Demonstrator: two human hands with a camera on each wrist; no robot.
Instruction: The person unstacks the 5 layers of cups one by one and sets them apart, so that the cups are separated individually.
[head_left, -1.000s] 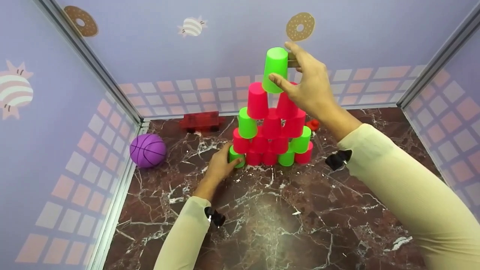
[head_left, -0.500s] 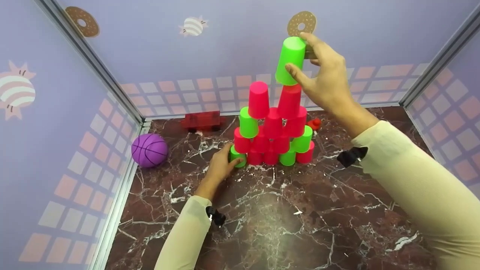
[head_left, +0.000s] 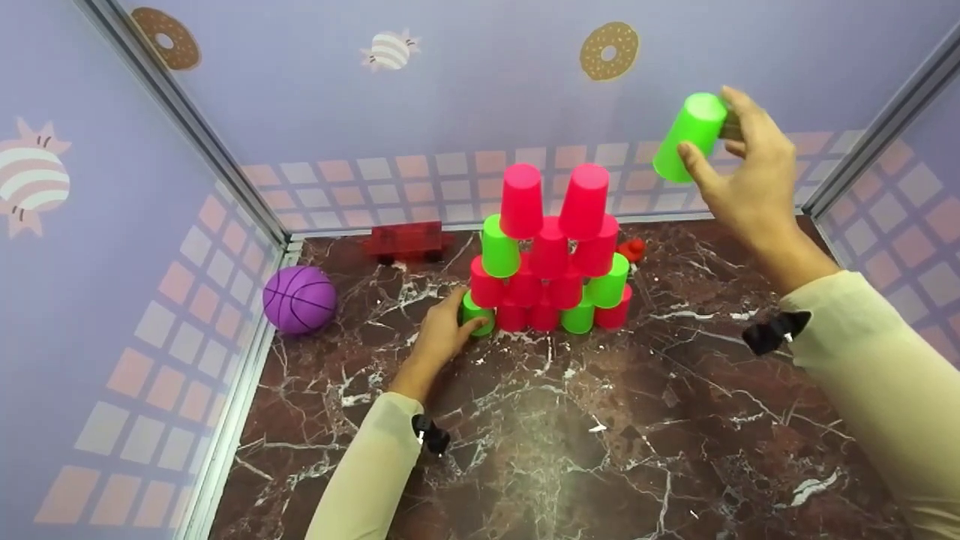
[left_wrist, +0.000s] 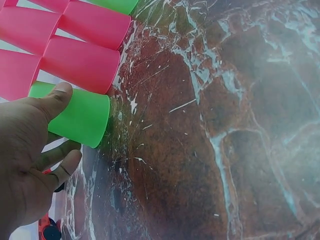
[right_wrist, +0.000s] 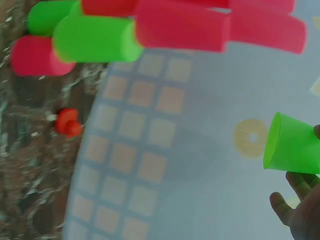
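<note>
Upside-down plastic cups, pink-red and green, stand stacked as a pyramid [head_left: 551,247] in the head view, with two pink-red cups [head_left: 520,201] side by side on top. My left hand [head_left: 437,331] holds the green cup [left_wrist: 82,117] at the bottom row's left end, thumb on its near side and other fingers at its far side. Up and right of the pyramid, my right hand [head_left: 757,176] grips another green cup [head_left: 690,139] between thumb and fingers. That cup is in the air, mouth down and tilted. In the right wrist view its rim faces left.
A purple basketball [head_left: 299,300] lies by the left wall. Against the back wall is a red toy vehicle [head_left: 407,240], and a small red-orange object [head_left: 634,249] sits behind the pyramid's right side. Patterned walls enclose the dark marbled surface [head_left: 540,442] at left, back and right.
My right hand has lifted the green cup off the pyramid's top and carried it to the right, tilting it. My left hand has stayed on the bottom green cup.
</note>
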